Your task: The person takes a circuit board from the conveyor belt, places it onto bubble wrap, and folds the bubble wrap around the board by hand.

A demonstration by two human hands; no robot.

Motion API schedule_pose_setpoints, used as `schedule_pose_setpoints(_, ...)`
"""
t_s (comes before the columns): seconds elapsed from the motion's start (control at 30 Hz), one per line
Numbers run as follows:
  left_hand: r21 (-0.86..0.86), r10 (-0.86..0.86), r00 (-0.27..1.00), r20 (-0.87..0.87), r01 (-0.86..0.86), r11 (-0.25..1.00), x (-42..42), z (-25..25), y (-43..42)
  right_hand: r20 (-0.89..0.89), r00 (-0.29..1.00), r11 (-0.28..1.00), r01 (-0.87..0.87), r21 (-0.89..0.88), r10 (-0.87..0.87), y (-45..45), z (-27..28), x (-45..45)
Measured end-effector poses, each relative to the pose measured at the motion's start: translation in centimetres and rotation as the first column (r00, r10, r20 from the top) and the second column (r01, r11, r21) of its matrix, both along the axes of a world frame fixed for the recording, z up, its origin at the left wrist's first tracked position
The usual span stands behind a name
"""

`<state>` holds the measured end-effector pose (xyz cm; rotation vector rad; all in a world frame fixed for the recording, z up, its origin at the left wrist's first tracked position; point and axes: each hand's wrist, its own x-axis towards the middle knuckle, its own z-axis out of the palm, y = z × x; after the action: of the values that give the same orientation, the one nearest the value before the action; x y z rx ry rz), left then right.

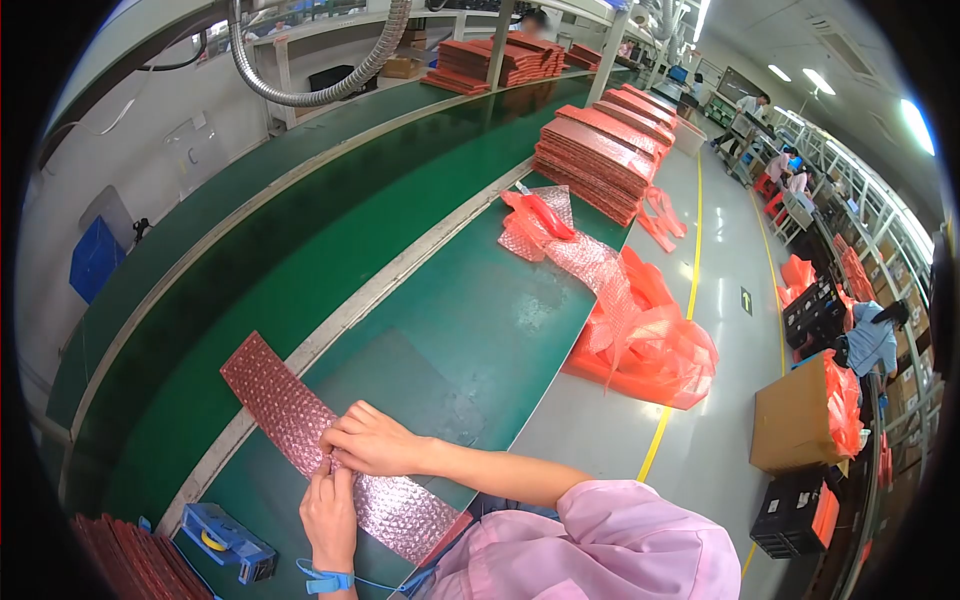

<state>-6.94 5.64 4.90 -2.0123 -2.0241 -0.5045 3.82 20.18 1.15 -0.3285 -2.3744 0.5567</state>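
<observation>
A long strip of pinkish, shiny bubble wrap (405, 515) lies slantwise across the green work surface, its far end reaching over the metal edge. My right hand (375, 440) is closed at the middle of the strip, fingers bent and pinching. Just below it, my left hand (328, 510), with a blue band at the wrist, pinches the same spot. The fingertips of both hands meet there; any small item between them is hidden.
A blue tape dispenser (228, 542) and a red stack (140, 560) stand at lower left. Stacked bubble-wrap pieces (600, 150) and loose red wrap (545, 220) lie farther along. More red film (650, 345) hangs beside the table. Other people work across the aisle.
</observation>
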Motion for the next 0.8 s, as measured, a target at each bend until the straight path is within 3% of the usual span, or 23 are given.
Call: schedule_pose_setpoints(0.8,0.041,-0.034,0.999,0.007,0.034,0.999,-0.73,-0.45,0.07,-0.040,0.999,1.000,-0.004,0.018,0.005,0.03,0.11,-0.06)
